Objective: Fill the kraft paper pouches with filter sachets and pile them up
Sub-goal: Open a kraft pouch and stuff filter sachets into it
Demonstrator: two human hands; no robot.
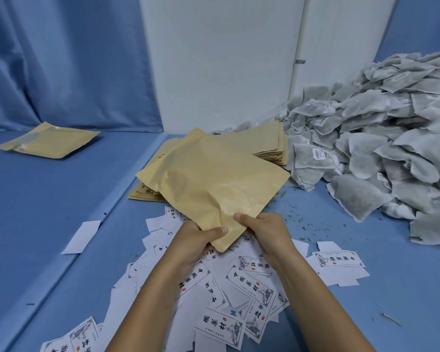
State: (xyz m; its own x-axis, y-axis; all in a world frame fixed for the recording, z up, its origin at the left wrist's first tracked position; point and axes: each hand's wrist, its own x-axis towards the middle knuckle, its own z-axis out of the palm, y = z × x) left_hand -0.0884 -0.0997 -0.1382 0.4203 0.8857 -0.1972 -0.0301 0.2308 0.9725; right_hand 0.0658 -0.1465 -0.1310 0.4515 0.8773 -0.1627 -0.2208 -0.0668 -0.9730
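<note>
Both grips pinch the near corner of one brown pouch (214,184), thumbs on top, with the left grip (198,240) close beside the right grip (264,231). The pouch is held up over the stack of pouches (272,143) on the blue counter (353,250). Sachets (381,148) are piled at the right. Paper labels (241,285) lie scattered below.

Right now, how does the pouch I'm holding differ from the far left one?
The held pouch is gripped at its near corner by the left hand and right hand; the far pouch lies flat. The held pouch shows creased plain kraft; the far pouch shows a shiny strip. Both are tan kraft.
</note>
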